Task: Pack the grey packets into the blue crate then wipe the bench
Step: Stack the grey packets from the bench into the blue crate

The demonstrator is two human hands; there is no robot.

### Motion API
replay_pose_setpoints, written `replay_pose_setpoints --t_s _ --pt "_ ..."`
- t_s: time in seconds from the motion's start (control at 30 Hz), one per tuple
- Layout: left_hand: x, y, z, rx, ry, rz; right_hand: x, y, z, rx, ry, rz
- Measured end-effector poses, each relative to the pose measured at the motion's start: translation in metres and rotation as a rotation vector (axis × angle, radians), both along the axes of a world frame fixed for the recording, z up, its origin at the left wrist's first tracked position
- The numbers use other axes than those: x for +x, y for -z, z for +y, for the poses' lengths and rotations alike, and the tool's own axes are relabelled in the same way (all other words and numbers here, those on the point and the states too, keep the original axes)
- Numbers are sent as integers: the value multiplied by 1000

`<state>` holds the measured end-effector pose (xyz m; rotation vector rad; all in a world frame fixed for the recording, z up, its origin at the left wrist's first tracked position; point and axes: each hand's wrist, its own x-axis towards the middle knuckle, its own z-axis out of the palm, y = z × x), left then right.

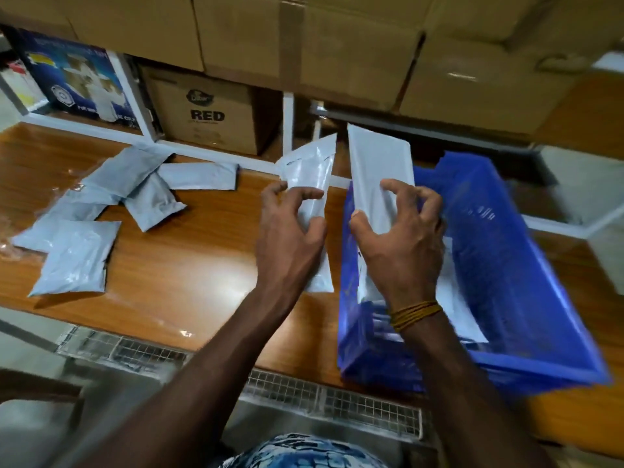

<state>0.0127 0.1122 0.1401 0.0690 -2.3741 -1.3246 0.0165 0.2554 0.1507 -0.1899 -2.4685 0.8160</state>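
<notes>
Wooden and glossy, the bench [175,265] runs from the left edge of the head view to the right, with white shelving [288,130] along its far edge and stacked cardboard boxes [337,38] above. One box on the lower shelf reads "RED" [206,116].

Toward the left end of the bench lies a loose pile of grey packets [101,211], overlapping one another and lying flat; the nearest of them reaches close to the near edge. Between that pile and the hands a broad stretch of bare wood stays open.

On the right stands the blue crate [547,298], set at an angle, its near corner close to the bench's front edge. Pale packets lie inside it, partly hidden by the right forearm.

The left hand [290,238] grips one grey packet [312,170] on edge, fingers curled round its lower half, just outside the crate's left wall. The right hand [401,238] pinches a second grey packet [381,170] upright, thumb on one side and fingers on the other, above the crate's left side. The two packets stand just beside each other, not touching. A yellow thread band [415,314] circles the right wrist.
</notes>
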Motion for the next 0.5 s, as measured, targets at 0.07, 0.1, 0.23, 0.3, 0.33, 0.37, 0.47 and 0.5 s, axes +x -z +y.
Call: replay_pose_setpoints --t_s 0.07,0.1,0.23,0.3,0.33,0.37,0.47,0.5 --pt "-10 -5 31 -22 39 17 -1 -1 33 -8 57 0" --pt "-15 -7 46 -47 57 15 -3 1 47 -7 87 -12" --pt "-40 -5 102 -170 96 -62 -14 18 95 46 213 -169" --pt "-53 1 122 -208 137 -126 -22 29 112 61 242 -272" --pt "-60 6 130 -233 158 -175 -26 35 119 69 252 -324" --pt "-67 13 138 -269 173 -236 -31 41 126 78 258 -378" --pt "-78 32 157 -424 182 -374 -45 59 138 114 247 -536" --pt "-79 38 162 -467 194 -400 -50 67 140 115 234 -590"
